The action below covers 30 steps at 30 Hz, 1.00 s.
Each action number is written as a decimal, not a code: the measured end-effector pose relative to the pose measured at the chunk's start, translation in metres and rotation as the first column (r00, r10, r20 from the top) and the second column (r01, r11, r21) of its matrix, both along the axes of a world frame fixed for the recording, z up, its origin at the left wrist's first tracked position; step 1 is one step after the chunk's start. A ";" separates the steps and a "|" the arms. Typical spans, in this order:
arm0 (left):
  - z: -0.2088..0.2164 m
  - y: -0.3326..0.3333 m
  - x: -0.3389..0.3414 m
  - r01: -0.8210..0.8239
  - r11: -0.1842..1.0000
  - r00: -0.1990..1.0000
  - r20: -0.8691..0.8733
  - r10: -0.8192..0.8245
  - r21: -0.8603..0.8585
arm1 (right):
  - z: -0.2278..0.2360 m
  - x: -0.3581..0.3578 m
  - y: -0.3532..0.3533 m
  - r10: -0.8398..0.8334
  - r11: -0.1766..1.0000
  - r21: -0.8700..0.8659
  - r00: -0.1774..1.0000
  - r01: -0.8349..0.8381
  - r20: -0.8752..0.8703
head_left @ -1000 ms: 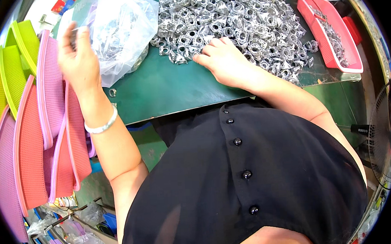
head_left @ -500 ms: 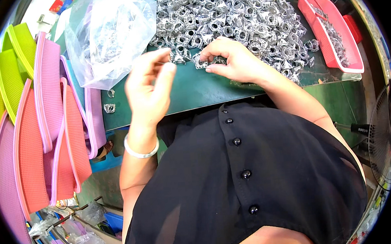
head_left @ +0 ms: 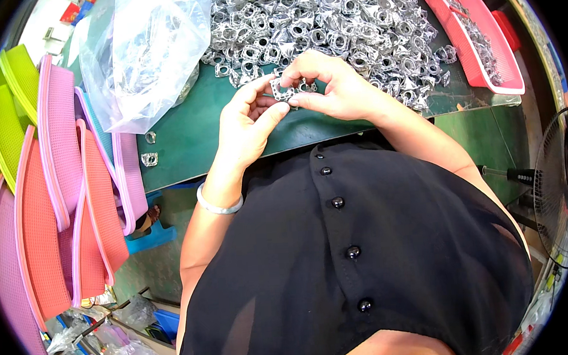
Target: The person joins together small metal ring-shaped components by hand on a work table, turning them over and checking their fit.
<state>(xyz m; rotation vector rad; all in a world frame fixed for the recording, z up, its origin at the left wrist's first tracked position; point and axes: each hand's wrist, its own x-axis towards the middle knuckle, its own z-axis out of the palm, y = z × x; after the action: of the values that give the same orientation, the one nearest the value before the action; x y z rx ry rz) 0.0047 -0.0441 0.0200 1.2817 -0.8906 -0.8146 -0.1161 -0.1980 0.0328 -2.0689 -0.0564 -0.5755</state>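
Note:
Between my two hands, just above the near part of the green table (head_left: 194, 141), is a small shiny silver ring-shaped part (head_left: 280, 90) with an open centre. My right hand (head_left: 340, 88) pinches it between thumb and fingers. From the other side my left hand (head_left: 245, 124) closes on it, thumb and fingertips at its edge. A second silver piece (head_left: 304, 87) shows under my right fingers; whether it is held I cannot tell. Beyond my hands spreads a large heap of similar silver parts (head_left: 326, 19).
A clear plastic bag (head_left: 140, 62) with silver parts lies left of the heap. Loose pieces (head_left: 149, 159) rest near the table's left edge. At right stands a pink basket (head_left: 514, 86) holding more parts. Stacked coloured baskets (head_left: 40, 225) crowd the left; a fan (head_left: 551, 193) stands right.
My left hand has moved right and closed on the silver part at my right fingertips. My right hand has lifted the part slightly away from the heap's near edge.

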 end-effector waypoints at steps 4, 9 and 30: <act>0.003 0.001 -0.002 0.011 0.997 1.000 -0.021 -0.013 -0.079 | 0.002 -0.001 0.003 -0.027 0.999 -0.022 0.999 0.028 0.048; 0.002 0.003 -0.002 0.005 0.994 0.998 -0.064 -0.012 -0.108 | 0.003 -0.003 0.004 -0.014 0.999 0.038 1.000 0.015 -0.005; 0.007 0.004 -0.008 -0.020 0.984 0.999 0.034 0.026 -0.179 | 0.004 -0.005 0.007 -0.013 0.988 0.155 1.000 0.010 0.015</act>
<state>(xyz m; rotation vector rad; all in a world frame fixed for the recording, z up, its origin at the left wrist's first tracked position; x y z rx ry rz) -0.0030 -0.0397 0.0266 1.1500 -0.9544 -0.6789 -0.1216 -0.1907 0.0365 -1.9147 -0.0085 -0.5856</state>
